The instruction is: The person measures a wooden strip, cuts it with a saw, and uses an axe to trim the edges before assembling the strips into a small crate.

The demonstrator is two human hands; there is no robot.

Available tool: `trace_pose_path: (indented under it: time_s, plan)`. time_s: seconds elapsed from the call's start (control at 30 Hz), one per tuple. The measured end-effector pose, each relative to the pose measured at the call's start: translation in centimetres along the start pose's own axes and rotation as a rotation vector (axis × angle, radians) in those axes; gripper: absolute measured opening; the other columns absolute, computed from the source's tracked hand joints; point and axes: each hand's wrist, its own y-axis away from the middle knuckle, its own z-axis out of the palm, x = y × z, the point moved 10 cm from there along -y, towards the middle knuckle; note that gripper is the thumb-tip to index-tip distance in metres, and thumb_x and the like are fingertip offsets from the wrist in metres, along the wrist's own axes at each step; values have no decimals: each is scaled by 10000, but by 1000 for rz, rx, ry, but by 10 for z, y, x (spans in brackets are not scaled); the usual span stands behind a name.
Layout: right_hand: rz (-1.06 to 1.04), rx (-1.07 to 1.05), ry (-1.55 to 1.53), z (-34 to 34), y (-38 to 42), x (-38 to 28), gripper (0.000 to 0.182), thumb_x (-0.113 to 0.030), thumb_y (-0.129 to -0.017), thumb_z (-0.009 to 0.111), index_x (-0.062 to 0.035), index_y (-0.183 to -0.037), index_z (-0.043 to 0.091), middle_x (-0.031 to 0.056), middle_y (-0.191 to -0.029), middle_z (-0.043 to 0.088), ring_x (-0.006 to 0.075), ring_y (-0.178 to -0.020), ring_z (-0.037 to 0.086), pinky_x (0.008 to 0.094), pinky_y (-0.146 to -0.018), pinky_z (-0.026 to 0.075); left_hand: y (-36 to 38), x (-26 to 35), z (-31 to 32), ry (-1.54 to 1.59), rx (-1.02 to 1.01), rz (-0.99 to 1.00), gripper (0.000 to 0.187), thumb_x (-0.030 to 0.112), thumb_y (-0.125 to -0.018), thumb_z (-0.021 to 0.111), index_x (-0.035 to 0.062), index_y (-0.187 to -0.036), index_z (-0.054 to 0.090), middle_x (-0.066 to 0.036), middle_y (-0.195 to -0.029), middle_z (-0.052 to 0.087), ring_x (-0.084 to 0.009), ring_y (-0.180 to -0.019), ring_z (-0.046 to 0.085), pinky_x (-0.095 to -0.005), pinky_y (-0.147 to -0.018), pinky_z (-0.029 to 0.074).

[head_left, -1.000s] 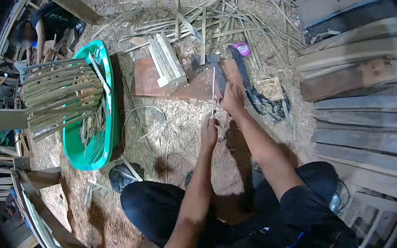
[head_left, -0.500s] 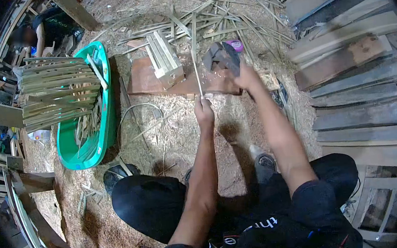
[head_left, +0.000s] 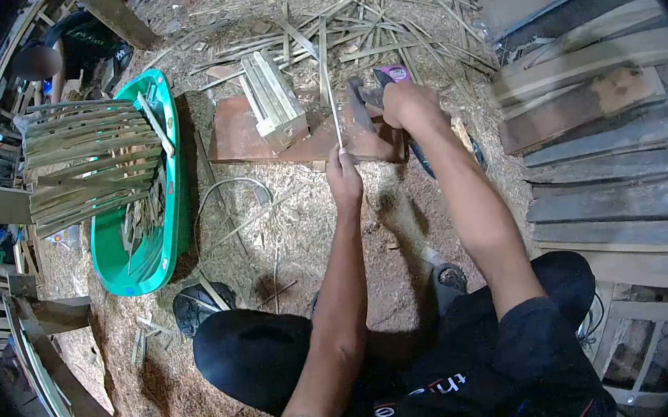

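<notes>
My left hand [head_left: 344, 177] is closed around the near end of a thin wooden strip [head_left: 335, 116], which points away from me over a reddish-brown board [head_left: 234, 128] on the ground. To its right, my right hand [head_left: 413, 108] is wrapped around a dark grey tool [head_left: 362, 103] shaped like a nail gun. The tool's head is low over the board's right part, close beside the strip. Part of the tool is hidden by my fingers. On the board's left part rests a small slatted wooden piece [head_left: 274, 102]. A pink and dark object [head_left: 395, 74] shows just beyond my right hand.
A green plastic tub [head_left: 175, 171] at left holds wood strips, with a slatted bundle [head_left: 92, 155] across its top. Loose strips [head_left: 357, 33] lie scattered beyond the board. Planks [head_left: 614, 197] line the right side. Another person [head_left: 86, 51] works at far left. Shavings cover the ground.
My right hand has shifted slightly away from me, and the tool has turned and moved left toward the strip. My left hand keeps its hold on the strip.
</notes>
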Motion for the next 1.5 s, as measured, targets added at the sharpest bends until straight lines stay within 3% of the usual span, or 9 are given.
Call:
trace_pose_path:
  time_s: [0.17, 0.37, 0.57, 0.7, 0.73, 0.87, 0.93, 1.03, 1.5]
  plan:
    - [-45, 221, -107, 8, 5, -23, 211, -154, -854, 624, -20, -965, 743, 191, -1019, 718, 323, -948, 712, 387, -822, 571, -16, 19, 5, -47, -19, 33, 329, 177, -1035, 408, -35, -1220, 578, -12, -810, 524, -108, -752, 485, -274, -704, 421]
    - [-40, 198, -94, 22, -14, -1, 241, -194, -819, 676, -16, -972, 732, 202, -1010, 713, 299, -975, 708, 405, -812, 570, -9, 10, -2, -48, 8, 99, 321, 184, -1033, 440, -28, -1236, 572, -9, -812, 520, -101, -745, 483, -267, -684, 422]
    - [48, 167, -834, 92, -9, 86, 283, -223, -862, 697, 3, -1029, 662, 154, -800, 704, 244, -642, 693, 373, -575, 543, -3, -13, -5, -65, 132, 25, 285, 275, -993, 567, -8, -1013, 591, -18, -756, 534, -107, -678, 492, -282, -603, 417]
    - [-74, 443, -1237, 107, 8, 94, 335, -271, -849, 755, -13, -1026, 634, 73, -707, 650, 131, -481, 579, 316, -480, 480, -16, 26, 5, -147, 173, 91, 404, 372, -928, 667, -22, -999, 612, -66, -808, 599, -147, -716, 550, -320, -649, 459]
    - [49, 345, -1325, 113, 19, 92, 378, -304, -825, 783, -15, -1018, 634, 79, -742, 653, 152, -572, 607, 325, -543, 494, -24, 46, 10, -146, 164, 111, 434, 385, -919, 678, -32, -1022, 621, -84, -834, 625, -160, -737, 571, -332, -674, 475]
    - [-140, 688, -1168, 109, 23, 84, 414, -298, -775, 812, -8, -1013, 636, 103, -824, 677, 224, -769, 654, 370, -721, 511, -59, 106, 31, -52, 38, 252, 593, 409, -881, 723, -83, -1193, 609, -150, -1036, 694, -229, -884, 644, -376, -819, 509]
    - [-172, 655, -1255, 103, 36, 68, 393, -254, -770, 805, 2, -1017, 637, 118, -877, 697, 215, -780, 658, 349, -738, 515, -59, 129, 37, 105, -54, 197, 426, 316, -892, 729, -40, -1109, 642, -94, -977, 694, -182, -842, 638, -320, -767, 510]
    - [-260, 662, -1280, 93, 50, 47, 361, -157, -726, 790, -4, -1013, 634, 111, -839, 680, 213, -776, 658, 341, -733, 512, -58, 144, 25, 232, -26, 150, 200, 192, -892, 739, 25, -964, 655, -1, -806, 657, -56, -672, 556, -222, -582, 443]
    - [-495, 805, -1267, 29, 92, 31, 249, -109, -760, 753, -27, -943, 605, 30, -743, 626, 84, -686, 577, 279, -621, 486, -32, 193, 3, 544, -45, 319, 122, 118, -901, 724, 27, -960, 668, -5, -861, 677, -71, -721, 599, -222, -658, 491]
